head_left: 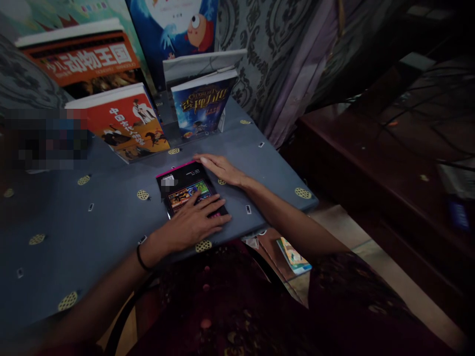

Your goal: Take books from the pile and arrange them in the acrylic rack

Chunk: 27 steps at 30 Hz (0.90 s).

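Note:
A black book with a pink edge and small colour pictures on its cover lies flat near the table's front edge. My left hand rests across its lower part, fingers spread and pointing right. My right hand lies at the book's upper right corner, fingers stretched out along its far edge. Part of the cover is hidden under my left hand. Behind the book stand a red-orange book and a blue book, both upright with covers facing me.
The blue table has a pineapple-patterned cover. Larger books, one orange and one dark blue, stand at the back against patterned curtains. A dark wooden cabinet with cables is at right. Another book lies below the table.

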Motion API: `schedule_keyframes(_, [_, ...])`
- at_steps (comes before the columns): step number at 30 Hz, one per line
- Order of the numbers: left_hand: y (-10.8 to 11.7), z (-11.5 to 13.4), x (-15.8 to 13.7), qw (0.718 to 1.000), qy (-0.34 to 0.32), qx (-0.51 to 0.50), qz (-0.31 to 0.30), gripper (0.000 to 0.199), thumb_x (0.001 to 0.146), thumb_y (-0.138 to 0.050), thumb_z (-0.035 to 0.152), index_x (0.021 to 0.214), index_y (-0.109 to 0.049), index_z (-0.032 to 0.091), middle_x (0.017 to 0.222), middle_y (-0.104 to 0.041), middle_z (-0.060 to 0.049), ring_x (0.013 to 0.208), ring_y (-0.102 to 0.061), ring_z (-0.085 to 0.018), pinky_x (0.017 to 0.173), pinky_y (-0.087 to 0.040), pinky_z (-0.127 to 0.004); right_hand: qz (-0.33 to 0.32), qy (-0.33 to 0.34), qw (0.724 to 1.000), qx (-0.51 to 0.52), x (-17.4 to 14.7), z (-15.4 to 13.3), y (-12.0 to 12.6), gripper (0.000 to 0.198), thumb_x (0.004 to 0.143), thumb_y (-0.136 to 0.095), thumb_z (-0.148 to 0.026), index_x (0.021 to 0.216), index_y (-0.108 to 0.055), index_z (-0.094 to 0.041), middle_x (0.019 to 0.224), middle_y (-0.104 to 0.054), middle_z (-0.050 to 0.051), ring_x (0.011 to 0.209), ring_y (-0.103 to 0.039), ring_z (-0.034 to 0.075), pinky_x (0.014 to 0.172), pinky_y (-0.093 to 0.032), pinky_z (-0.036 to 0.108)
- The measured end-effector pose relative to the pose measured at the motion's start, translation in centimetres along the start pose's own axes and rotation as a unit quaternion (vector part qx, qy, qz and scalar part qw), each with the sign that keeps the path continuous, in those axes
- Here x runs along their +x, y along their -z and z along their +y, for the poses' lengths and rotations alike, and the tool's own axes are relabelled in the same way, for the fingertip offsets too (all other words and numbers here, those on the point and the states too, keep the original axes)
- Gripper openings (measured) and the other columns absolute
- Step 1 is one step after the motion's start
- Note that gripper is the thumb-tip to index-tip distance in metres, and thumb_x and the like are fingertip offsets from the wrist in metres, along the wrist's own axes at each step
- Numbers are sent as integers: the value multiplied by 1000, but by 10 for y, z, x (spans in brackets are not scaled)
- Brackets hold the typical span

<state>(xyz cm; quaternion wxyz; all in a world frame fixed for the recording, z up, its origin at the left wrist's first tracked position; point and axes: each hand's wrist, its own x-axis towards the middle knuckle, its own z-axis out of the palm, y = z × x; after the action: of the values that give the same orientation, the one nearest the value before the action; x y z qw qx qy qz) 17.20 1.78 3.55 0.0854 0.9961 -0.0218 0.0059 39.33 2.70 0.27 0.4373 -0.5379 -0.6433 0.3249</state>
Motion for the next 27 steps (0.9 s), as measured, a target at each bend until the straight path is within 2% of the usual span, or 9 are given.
schedule_keyframes(5, [-3,6,-2,1000,6,13,9,38,105,-40,38,138,-56,27,151,-53,-9,145,-43,-25,121,-28,-55,5,7,1000,-26,0,-1,0,73,94,-31,-77,132,-65,-26,142,-63,7,136,-54,26,117,-38,48])
schedule_keyframes(9, [-6,4,-7,1000,-4,11,10,42,105,-38,41,145,-49,29,155,-50,-7,148,-38,-23,124,-24,-52,5,6,999,-39,0,-1,-1,70,94,-33,-76,132,-66,-26,145,-60,6,137,-53,27,118,-37,48])
schedule_keyframes(15, [-7,4,-7,999,-9,44,3,43,106,-38,40,146,-47,30,155,-49,-7,148,-38,-24,123,-26,-52,5,12,999,-36,-1,-2,-1,68,94,-35,-76,131,-67,-29,145,-60,4,137,-53,27,119,-36,49])
schedule_keyframes(21, [-10,14,-11,998,19,64,22,43,105,-42,31,147,-46,29,153,-51,-9,146,-42,-26,121,-28,-52,3,16,999,-38,-2,-4,-2,68,94,-35,-75,130,-67,-27,145,-60,6,136,-53,27,118,-37,49])
schedule_keyframes(27, [-18,22,-30,997,28,71,20,55,99,-46,15,153,-37,24,156,-47,-13,148,-38,-26,122,-26,-54,-2,25,999,-43,-1,-3,-3,67,95,-35,-74,128,-68,-25,146,-59,7,138,-52,25,120,-35,45])
